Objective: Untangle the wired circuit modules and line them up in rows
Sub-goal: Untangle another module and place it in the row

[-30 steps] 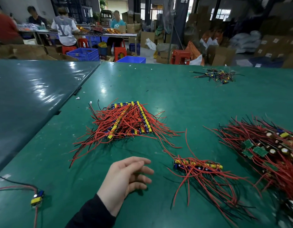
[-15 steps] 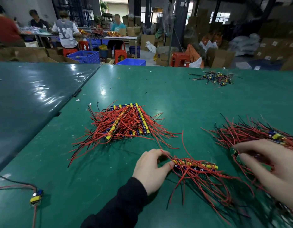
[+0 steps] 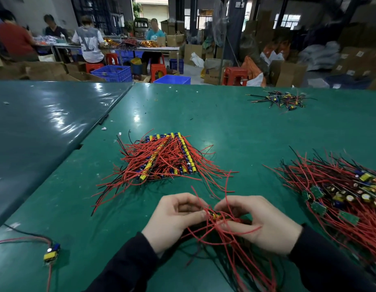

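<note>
Near the green table's (image 3: 225, 123) front edge, left hand (image 3: 172, 222) and right hand (image 3: 261, 224) both pinch a small red-wired module bundle (image 3: 216, 218); tease leads apart gently, keeping boards level.

A broad green table (image 3: 235, 127) filled the foreground, its glossy top catching spots of overhead light, and a second, darker table (image 3: 41, 123) butted against it on the left. Beyond them lay a dim warehouse floor crowded with cardboard boxes (image 3: 288, 74), red plastic stools (image 3: 234, 75) and blue plastic crates (image 3: 114, 73). At a long worktable (image 3: 140, 48) on the far left several people (image 3: 89, 42) sat working. A dark pillar (image 3: 235, 24) rose near the middle, and daylight came through barred windows (image 3: 290, 20) and a doorway (image 3: 151, 9) at the back.
</note>
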### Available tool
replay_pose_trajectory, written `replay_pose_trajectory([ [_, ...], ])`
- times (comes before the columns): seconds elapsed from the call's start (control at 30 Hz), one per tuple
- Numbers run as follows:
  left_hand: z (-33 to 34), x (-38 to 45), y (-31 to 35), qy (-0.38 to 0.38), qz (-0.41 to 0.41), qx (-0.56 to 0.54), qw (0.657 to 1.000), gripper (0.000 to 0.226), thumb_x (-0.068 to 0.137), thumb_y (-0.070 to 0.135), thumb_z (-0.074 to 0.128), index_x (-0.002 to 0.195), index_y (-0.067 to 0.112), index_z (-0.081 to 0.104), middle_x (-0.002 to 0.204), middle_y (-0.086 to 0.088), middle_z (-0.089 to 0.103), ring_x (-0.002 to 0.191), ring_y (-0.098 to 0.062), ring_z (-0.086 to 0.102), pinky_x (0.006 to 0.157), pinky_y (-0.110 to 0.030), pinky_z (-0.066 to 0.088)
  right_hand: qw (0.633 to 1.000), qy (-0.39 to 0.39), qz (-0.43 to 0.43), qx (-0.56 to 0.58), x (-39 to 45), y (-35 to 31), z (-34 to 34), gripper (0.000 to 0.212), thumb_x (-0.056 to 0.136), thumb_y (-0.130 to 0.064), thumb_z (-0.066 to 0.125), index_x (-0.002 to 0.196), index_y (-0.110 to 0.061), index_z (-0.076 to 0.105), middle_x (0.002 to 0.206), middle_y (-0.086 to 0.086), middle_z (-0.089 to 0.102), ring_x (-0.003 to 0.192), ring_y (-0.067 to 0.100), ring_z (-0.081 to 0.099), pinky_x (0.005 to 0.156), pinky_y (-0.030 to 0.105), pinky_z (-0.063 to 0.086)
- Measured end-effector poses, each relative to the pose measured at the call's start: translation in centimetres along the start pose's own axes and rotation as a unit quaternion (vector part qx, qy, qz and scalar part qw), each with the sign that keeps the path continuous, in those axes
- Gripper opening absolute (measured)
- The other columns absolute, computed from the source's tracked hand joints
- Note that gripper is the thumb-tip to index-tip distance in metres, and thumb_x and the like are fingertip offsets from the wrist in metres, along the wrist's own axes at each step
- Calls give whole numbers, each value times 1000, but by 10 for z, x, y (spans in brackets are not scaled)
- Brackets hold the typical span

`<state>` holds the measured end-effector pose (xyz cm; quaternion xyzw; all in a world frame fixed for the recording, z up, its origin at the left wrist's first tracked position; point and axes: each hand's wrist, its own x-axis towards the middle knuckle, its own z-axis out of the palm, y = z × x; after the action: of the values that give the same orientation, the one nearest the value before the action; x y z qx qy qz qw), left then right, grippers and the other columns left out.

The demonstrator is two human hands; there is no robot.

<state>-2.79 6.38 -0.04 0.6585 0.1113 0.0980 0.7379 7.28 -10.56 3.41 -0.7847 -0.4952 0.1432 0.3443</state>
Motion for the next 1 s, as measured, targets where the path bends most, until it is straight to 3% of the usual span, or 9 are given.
replay_pose_trajectory([
  [0.1,-14,-12,0,4,-13,-10,1000,22,64,2,74,84,1,67,76,-12,69,67,-14,65,65,-18,52,997,-31,-3,67,10,0,15,16,78,-28,72,91,-19,69,82,5,71,70,18,63,74,44,52],
  [0.2,-23,-19,0,-16,-26,-4,1000,27,60,9,74,84,-2,67,79,-15,69,70,-16,64,68,-20,52,985,-71,25,157,10,1,23,17,77,-14,74,94,-14,69,87,10,72,75,11,61,78,41,52],
  [0.3,-22,-19,-1,-4,-23,8,1000,17,66,2,73,81,-1,68,75,-12,69,67,-15,64,65,-19,52,977,-85,40,193,9,5,27,25,73,-17,74,96,-13,68,89,8,72,78,8,62,80,31,51],
  [0.37,-19,-17,-1,11,-25,-3,1000,11,69,-4,71,79,0,69,74,-12,70,65,-15,64,64,-19,52,976,-83,50,195,8,8,27,23,74,-23,73,94,-14,69,89,10,72,78,7,60,79,33,51],
  [0.53,-19,-19,0,1,-27,-22,999,19,61,10,71,78,2,69,75,-12,70,66,-14,66,64,-18,52,990,-45,17,136,4,5,35,15,82,-34,64,89,-22,69,74,0,68,67,-1,52,66,33,50],
  [0.7,-20,-20,-1,-23,-55,-41,997,14,67,5,79,77,2,70,76,-15,70,67,-17,66,65,-21,54,989,-51,-1,141,1,0,34,11,87,-27,62,87,-18,69,70,8,63,64,5,46,60,38,46],
  [0.8,-22,-22,-1,-42,-60,-52,996,9,66,2,71,75,3,72,75,-14,70,66,-17,66,63,-20,52,982,-76,6,170,-1,-1,31,12,88,-20,61,88,-11,68,70,8,62,66,7,47,64,40,47],
  [0.9,-23,-23,0,-65,-64,-67,994,8,67,2,68,74,2,72,74,-14,69,63,-17,65,62,-20,51,979,-89,-1,184,-2,-1,28,11,90,-19,61,89,-9,67,70,-2,59,66,5,46,63,32,44],
  [1.0,-24,-25,4,-102,-69,-97,988,10,69,4,69,78,3,73,71,-12,68,60,-15,63,60,-20,51,968,-98,-8,233,-5,-3,24,10,91,-19,62,89,-11,67,68,-11,58,62,0,45,61,15,39],
])
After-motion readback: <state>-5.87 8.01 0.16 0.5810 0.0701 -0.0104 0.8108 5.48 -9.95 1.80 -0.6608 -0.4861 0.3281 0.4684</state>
